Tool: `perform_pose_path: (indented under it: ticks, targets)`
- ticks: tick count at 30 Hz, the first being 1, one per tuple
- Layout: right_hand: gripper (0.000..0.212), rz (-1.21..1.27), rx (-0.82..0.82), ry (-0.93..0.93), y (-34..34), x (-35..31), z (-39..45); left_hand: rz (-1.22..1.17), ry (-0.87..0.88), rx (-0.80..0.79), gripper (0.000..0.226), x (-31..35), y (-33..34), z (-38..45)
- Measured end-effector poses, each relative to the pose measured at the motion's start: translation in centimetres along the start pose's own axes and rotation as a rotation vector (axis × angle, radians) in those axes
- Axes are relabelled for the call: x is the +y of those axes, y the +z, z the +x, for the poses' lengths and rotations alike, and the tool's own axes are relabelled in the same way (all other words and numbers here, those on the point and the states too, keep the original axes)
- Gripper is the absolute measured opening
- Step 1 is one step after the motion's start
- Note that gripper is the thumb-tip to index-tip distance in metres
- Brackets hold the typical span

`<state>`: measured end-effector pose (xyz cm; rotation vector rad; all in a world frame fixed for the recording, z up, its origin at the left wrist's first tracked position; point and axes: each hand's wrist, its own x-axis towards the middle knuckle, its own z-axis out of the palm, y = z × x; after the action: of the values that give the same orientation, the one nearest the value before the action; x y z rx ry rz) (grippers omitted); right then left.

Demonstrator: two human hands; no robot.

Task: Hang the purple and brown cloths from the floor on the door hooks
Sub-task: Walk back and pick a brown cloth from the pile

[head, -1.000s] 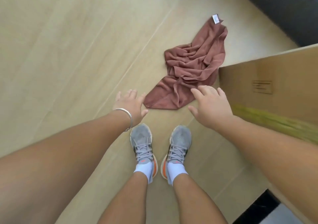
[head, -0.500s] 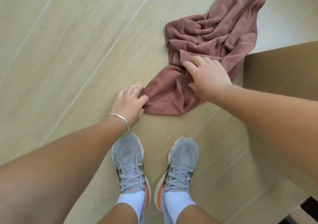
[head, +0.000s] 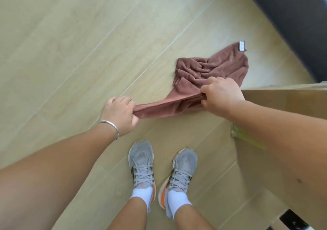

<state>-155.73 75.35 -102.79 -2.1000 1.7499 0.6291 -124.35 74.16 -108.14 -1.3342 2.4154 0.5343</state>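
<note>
Both hands have closed on the near edge of the crumpled reddish-brown terry cloth (head: 210, 70) and pulled it taut between them, where half a second ago they only rested on the fabric with fingers loose. The left hand (head: 118, 114), a thin silver bangle (head: 110, 126) on its wrist, has its fingers curled tight around one corner of the hem; the right hand (head: 221, 93) is fisted on the same hem further along, thumb pressed over the bunched fabric. The stretched edge runs in a line from one fist to the other, lifted just off the pale wood-look plank floor (head: 70, 52), while the rest of the cloth lies rumpled on the floor beyond the right hand, its small grey-white sewn label (head: 241, 46) at the far corner. A large brown cardboard box (head: 283, 102) stands just beside the cloth under the right forearm. A pair of grey mesh running shoes with orange heels (head: 141, 162) stands near the cloth.
</note>
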Motion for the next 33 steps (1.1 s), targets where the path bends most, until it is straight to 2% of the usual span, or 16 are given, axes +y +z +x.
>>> perform_pose_path:
  ticks: [6,11,15,23,25,28,33]
  targets:
    - [0.024,-0.015,0.055,-0.101,-12.9,-2.3,2.6,0.057,-0.158,0.031,0.013,-6.2,-11.0,-0.9]
    - [0.015,-0.09,0.062,-0.23,-25.0,-5.1,6.6,0.067,-0.281,0.155,0.005,-13.5,-21.5,-2.3]
    - [0.037,-0.096,0.145,-0.237,-35.2,-9.4,9.5,0.081,-0.406,0.292,0.008,-19.9,-29.7,-5.0]
    - [0.057,-0.115,0.367,-0.417,-51.4,-19.0,10.7,0.163,-0.599,0.54,0.022,-30.3,-42.3,-14.8]
    - [0.054,-0.085,0.402,-0.454,-54.2,-21.0,10.1,0.198,-0.62,0.58,0.025,-31.6,-44.5,-17.8]
    - [0.036,-0.164,0.451,-0.521,-56.8,-23.5,8.8,0.244,-0.634,0.635,0.023,-32.3,-46.6,-22.4]
    - [0.023,-0.225,0.546,-0.621,-55.2,-25.2,5.1,0.326,-0.601,0.682,0.005,-29.1,-44.9,-29.0]
